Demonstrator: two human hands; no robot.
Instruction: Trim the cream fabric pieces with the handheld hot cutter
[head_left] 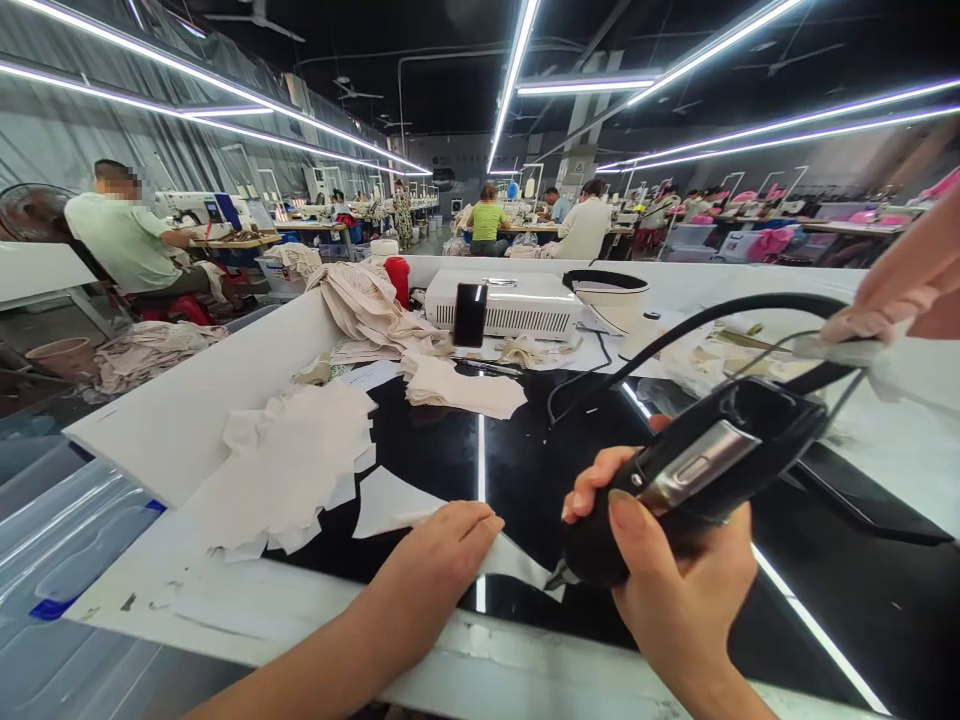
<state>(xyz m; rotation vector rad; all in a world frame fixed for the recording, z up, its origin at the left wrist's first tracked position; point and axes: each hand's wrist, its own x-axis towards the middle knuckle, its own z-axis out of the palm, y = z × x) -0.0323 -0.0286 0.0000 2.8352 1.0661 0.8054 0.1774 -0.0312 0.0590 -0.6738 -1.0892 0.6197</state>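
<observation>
Pressing flat on a pale fabric piece (420, 515), the left hand (439, 555) lies open with fingers together, pinning it to the glossy black surface (525, 470). The right hand (675, 580) is wrapped tight around a black corded cutting tool (697, 465), its tip low beside the fabric's edge. A good cut likely needs taut cloth, fingers kept off the tip, and the cord (675, 335) trailing behind.

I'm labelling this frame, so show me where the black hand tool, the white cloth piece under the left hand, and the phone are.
black hand tool (705, 465): head view, on its silver clip.
white cloth piece (390, 505): head view, on its bare left part.
phone (470, 314): head view, middle of its dark back.
</observation>
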